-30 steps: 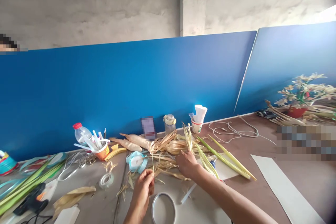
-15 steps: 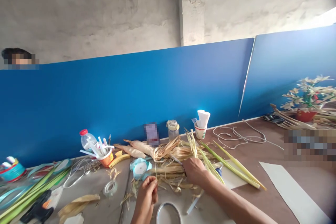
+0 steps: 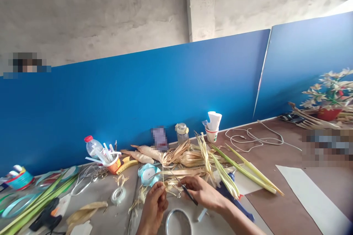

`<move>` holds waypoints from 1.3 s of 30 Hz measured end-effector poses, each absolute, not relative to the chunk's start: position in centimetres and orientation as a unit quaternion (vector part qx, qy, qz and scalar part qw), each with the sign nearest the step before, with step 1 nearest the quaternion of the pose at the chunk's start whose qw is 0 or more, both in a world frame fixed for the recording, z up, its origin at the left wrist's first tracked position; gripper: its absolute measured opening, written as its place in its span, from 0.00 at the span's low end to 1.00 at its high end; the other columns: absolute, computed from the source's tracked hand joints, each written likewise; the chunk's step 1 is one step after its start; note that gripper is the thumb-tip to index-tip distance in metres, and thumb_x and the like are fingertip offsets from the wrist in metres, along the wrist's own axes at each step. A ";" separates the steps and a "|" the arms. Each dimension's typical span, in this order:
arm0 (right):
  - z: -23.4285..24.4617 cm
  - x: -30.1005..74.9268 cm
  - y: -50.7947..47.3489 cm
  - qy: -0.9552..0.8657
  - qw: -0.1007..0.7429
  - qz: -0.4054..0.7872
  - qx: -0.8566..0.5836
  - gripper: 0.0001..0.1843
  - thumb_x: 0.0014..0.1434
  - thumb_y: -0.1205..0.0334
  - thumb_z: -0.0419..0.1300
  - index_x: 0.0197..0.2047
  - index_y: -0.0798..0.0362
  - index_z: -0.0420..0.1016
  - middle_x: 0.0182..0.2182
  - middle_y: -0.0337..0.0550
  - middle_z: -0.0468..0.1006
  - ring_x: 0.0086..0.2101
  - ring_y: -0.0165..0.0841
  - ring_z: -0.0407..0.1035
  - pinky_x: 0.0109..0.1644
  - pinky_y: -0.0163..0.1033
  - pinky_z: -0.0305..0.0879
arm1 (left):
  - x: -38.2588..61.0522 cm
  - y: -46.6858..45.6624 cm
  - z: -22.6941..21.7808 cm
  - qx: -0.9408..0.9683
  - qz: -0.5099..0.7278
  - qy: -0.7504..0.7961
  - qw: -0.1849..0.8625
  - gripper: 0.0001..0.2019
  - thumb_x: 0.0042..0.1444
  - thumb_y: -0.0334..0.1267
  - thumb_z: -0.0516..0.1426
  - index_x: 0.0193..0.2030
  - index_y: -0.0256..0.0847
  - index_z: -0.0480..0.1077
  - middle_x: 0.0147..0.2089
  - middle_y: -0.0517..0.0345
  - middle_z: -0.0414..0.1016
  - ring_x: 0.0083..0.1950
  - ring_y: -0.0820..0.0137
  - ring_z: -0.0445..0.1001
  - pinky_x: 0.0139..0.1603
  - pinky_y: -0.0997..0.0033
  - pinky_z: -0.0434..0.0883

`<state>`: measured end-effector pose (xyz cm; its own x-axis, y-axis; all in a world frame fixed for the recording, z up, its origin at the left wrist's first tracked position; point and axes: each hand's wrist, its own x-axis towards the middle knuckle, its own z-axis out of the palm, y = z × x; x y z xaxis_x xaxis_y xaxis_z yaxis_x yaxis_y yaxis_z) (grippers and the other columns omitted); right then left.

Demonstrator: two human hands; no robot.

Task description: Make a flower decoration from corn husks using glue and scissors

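We look down at a cluttered counter (image 3: pixel 270 158) where our two bare hands work close together, low in the middle of the view. Our left hand (image 3: pixel 154 201) is closed, thumb and fingertips pinching a thin pale strand (image 3: pixel 163 173) that runs upward from the grip toward a heap of dry husks (image 3: pixel 190 157). Our right hand (image 3: pixel 200 191), just beside it, grips a slim dark-handled tool (image 3: pixel 190 195); its narrow tip points up and left, near the strand, but we cannot tell whether the two touch or what kind of tool it is. Just below the hands lies a silvery ring (image 3: pixel 190 220), partly cut off by the lower edge. Beyond our left hand sits a roll of light blue ribbon (image 3: pixel 149 174); to the left are a clear roll of tape (image 3: pixel 118 195) and an orange cup (image 3: pixel 114 166) of white sticks, with a red-capped bottle (image 3: pixel 92 146) behind it. Beside our right wrist, a blue glue gun (image 3: pixel 240 205) lies partly under pale green leaves (image 3: pixel 224 175). Farther back stand a lidded jar (image 3: pixel 182 136) and a paper cup (image 3: pixel 211 134) holding rolled white paper, before a blue partition (image 3: pixel 138 99).
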<state>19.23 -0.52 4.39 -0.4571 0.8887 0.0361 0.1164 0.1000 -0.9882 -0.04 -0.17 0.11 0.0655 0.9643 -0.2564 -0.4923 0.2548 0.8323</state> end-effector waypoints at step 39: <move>2.1 17.8 -0.8 -0.716 0.269 0.534 -0.360 0.06 0.47 0.67 0.54 0.21 0.55 0.62 0.16 0.30 0.54 0.20 0.22 0.47 0.21 0.29 0.42 | -0.3 -0.6 0.7 0.262 0.473 0.450 0.710 0.10 0.38 0.35 0.62 0.24 0.38 0.63 0.15 0.70 0.57 0.15 0.84 0.47 0.17 0.81 0.48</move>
